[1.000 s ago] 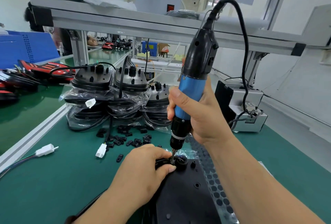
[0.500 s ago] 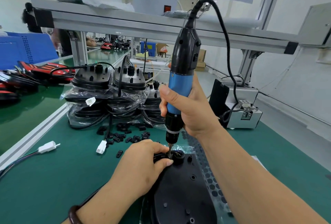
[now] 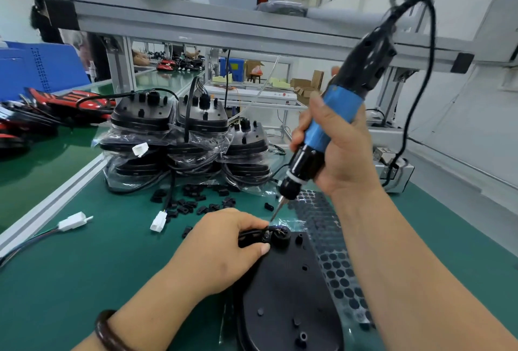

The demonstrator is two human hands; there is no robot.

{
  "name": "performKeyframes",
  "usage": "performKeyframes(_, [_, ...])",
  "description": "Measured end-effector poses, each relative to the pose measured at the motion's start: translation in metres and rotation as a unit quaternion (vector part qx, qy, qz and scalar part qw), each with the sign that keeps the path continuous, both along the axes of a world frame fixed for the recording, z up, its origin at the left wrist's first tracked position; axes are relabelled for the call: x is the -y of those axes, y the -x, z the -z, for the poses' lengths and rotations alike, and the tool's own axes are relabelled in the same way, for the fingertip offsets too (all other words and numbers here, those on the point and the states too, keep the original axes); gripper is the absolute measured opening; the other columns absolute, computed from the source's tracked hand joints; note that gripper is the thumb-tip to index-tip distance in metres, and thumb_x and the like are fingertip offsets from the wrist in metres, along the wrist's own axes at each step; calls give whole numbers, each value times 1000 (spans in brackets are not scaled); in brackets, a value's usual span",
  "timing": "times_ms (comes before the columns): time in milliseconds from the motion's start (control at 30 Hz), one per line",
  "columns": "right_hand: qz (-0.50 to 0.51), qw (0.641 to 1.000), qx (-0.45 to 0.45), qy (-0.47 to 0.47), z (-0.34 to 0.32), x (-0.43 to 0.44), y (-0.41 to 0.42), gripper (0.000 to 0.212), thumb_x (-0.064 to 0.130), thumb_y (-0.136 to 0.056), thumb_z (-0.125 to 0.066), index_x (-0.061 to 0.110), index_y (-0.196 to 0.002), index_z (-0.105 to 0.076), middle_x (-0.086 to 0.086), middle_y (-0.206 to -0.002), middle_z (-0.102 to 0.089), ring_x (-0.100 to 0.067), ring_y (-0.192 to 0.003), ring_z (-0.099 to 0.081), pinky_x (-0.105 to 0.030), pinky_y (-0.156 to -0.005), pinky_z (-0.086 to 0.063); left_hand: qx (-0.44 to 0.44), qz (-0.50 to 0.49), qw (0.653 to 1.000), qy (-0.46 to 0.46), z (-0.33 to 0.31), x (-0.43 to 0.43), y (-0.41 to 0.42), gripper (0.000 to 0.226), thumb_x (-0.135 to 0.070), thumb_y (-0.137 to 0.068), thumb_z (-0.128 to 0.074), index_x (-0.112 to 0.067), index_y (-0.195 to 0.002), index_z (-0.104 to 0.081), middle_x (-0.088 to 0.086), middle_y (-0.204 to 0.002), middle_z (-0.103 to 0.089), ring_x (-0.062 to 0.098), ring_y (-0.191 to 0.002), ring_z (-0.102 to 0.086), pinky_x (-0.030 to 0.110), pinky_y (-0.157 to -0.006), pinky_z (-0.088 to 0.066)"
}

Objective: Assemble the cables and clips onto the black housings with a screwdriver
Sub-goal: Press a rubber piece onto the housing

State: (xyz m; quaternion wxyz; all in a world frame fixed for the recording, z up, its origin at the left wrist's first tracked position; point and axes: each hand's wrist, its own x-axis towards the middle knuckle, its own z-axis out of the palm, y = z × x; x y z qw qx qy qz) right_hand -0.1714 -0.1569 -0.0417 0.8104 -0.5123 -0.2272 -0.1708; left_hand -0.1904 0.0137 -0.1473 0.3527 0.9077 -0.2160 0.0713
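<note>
A black housing [image 3: 288, 289] lies flat on the green mat in front of me. My left hand [image 3: 221, 247] pinches a black cable with its clip [image 3: 253, 237] against the housing's top edge, beside a round black grommet [image 3: 281, 234]. My right hand [image 3: 336, 146] grips the blue and black electric screwdriver [image 3: 333, 120], tilted with its top to the right. Its bit tip [image 3: 273, 217] hovers just above the clip, apart from it.
Bagged black housings [image 3: 185, 143] with cables are stacked behind. Loose black clips [image 3: 193, 203] and white connectors [image 3: 157, 221] [image 3: 73, 221] lie on the mat. A sheet of black round pads [image 3: 330, 241] lies right of the housing. A grey power box [image 3: 395, 168] stands at the right.
The screwdriver has lifted off the clip and tilted to the right; its bit now hangs just above. My left hand keeps pinching the cable clip on the housing.
</note>
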Motion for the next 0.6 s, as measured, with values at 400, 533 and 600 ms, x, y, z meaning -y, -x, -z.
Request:
performKeyframes(400, [103,993,-49,-40,-1,43,6,35,23,-77,-77,25,-99,-49,1,-62,-56,-14,-51,-54,-28,-51,-50,-46,-9,999,23,-2,6,-14,9,-47,-84,-63,-42,-77,-66,-28,-76,-64,-7,-74,-58,23,-76,-51])
performKeyframes(533, [125,983,-132,7,-4,78,9,44,32,-69,-77,22,-99,-47,-3,-59,-56,-17,-44,-54,-29,-48,-52,-109,7,992,58,-4,7,-21,10,-39,-83,-69,-32,-77,-69,-15,-73,-67,-3,-69,-58,17,-72,-47])
performKeyframes(600, [144,974,-171,25,4,95,9,40,30,-73,-75,21,-101,-48,-4,-58,-55,-17,-43,-54,-29,-45,-51,-113,12,992,54,-4,7,-22,10,-39,-83,-68,-31,-77,-69,-15,-71,-66,-4,-67,-57,15,-69,-46])
